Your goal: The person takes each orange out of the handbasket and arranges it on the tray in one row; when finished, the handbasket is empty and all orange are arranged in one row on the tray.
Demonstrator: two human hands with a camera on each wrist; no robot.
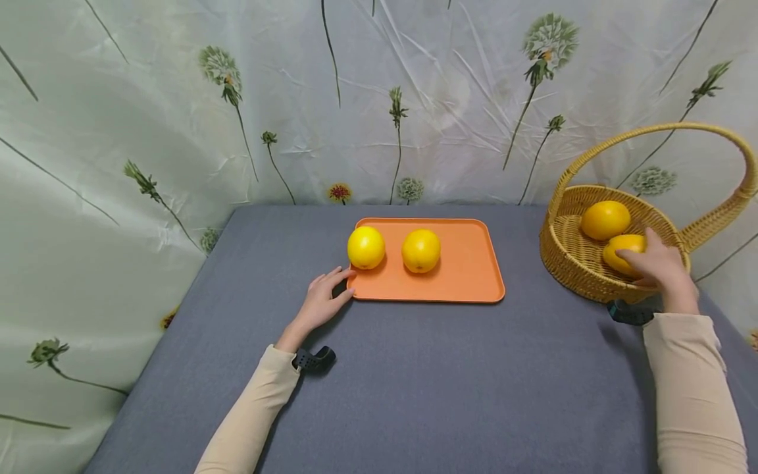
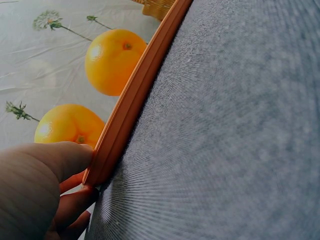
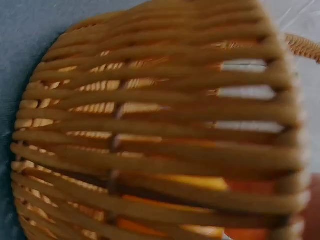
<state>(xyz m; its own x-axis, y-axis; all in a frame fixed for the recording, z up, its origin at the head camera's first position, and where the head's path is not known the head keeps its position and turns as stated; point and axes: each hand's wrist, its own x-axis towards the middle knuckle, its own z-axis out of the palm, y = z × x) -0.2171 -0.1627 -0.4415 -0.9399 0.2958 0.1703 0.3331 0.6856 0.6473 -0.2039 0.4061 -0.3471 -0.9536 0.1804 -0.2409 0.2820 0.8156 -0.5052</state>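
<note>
My left hand [image 1: 322, 299] holds the left edge of an orange tray [image 1: 462, 263] near its front corner. In the left wrist view, the thumb [image 2: 70, 156] lies against the tray rim [image 2: 125, 112], with the other fingers lower, around the corner. Two round oranges sit on the tray: one at the left [image 1: 366, 247], another nearer the middle [image 1: 421, 251]. At the right, my right hand [image 1: 663, 263] reaches over the rim of a wicker basket [image 1: 568, 263] and grips an orange [image 1: 623, 254] inside it. Another orange [image 1: 605, 220] lies just behind. Woven strands largely hide the hand in the right wrist view.
The basket's tall arched handle [image 1: 651, 128] rises over its opening. A blue-grey cloth [image 1: 450, 382] covers the table. Behind and to the left hangs a pale curtain [image 1: 331, 131] printed with dandelions. Each wrist wears a dark camera band.
</note>
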